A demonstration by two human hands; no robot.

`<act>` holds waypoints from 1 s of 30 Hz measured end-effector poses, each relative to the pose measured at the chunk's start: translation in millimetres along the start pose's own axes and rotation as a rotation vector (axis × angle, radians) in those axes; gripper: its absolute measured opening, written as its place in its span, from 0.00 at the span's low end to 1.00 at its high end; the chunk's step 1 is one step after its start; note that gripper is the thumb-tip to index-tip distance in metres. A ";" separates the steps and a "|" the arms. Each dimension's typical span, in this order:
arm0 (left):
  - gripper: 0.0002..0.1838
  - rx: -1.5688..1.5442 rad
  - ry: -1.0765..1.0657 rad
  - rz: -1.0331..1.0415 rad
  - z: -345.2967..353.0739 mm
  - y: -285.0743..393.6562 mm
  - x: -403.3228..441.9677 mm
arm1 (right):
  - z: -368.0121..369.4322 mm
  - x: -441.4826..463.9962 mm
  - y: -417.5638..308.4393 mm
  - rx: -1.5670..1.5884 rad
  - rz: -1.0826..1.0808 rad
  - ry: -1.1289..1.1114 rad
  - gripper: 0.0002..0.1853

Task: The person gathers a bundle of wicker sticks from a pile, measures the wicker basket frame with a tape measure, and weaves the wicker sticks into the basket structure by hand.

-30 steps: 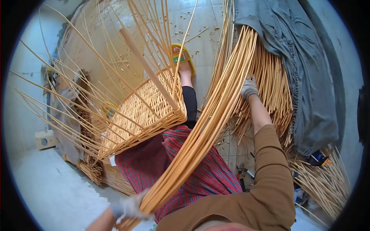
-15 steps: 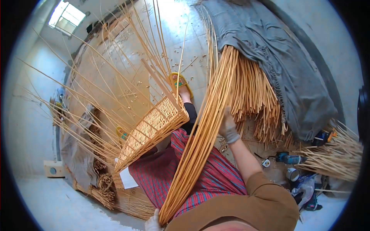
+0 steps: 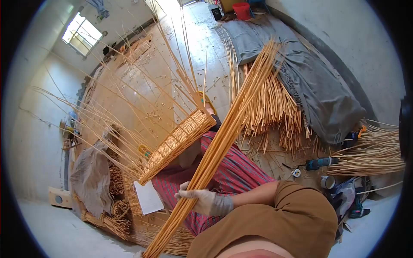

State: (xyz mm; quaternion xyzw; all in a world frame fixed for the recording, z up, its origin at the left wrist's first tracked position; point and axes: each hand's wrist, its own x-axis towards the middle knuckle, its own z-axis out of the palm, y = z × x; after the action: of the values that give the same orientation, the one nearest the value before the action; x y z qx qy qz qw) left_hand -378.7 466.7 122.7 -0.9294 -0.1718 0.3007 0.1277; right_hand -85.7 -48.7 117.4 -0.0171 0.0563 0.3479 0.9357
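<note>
A long bundle of wicker rods (image 3: 223, 139) slants across my lap from the bottom edge up towards the cloth-covered pile. My right hand (image 3: 208, 202), in a pale glove, is wrapped round its lower part, with fingertips showing on the far side. Only a sliver of my left hand (image 3: 138, 254) shows at the bottom edge, at the bundle's lower end; its fingers are mostly hidden. A half-woven wicker basket (image 3: 176, 137) leans tilted by my knees, long stakes fanning up and left from it. Beside the basket hangs a white sheet (image 3: 148, 198).
A grey cloth (image 3: 309, 81) covers part of a big pile of rods (image 3: 275, 112). At right lie a power drill (image 3: 320, 163), a tape measure (image 3: 296, 173) and loose pale rods (image 3: 370, 150). More bundles (image 3: 118, 180) sit at left under cloth. A red bucket (image 3: 241, 10) stands far back.
My right hand has moved from the bundle's upper part down to its lower part. The bundle has shifted up, its far tips now above the grey cloth. The view has tilted upward.
</note>
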 end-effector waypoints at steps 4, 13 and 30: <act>0.33 -0.178 0.157 -0.018 -28.3 42.2 10.8 | 29.0 -17.7 -17.3 -0.359 -0.233 -0.191 0.06; 0.24 -1.395 0.136 0.687 -93.7 256.8 70.1 | 15.5 -90.7 -226.3 -0.425 -0.594 0.149 0.17; 0.14 -0.855 0.170 0.599 -187.2 388.1 142.2 | -53.4 36.3 -126.7 -2.261 -0.337 -0.164 0.07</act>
State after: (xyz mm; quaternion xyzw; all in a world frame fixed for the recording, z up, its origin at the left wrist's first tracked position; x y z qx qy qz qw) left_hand -63.7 145.3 64.4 -0.9280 0.0048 0.1507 -0.3406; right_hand 19.3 -124.9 59.2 -0.8329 -0.3529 0.0699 0.4206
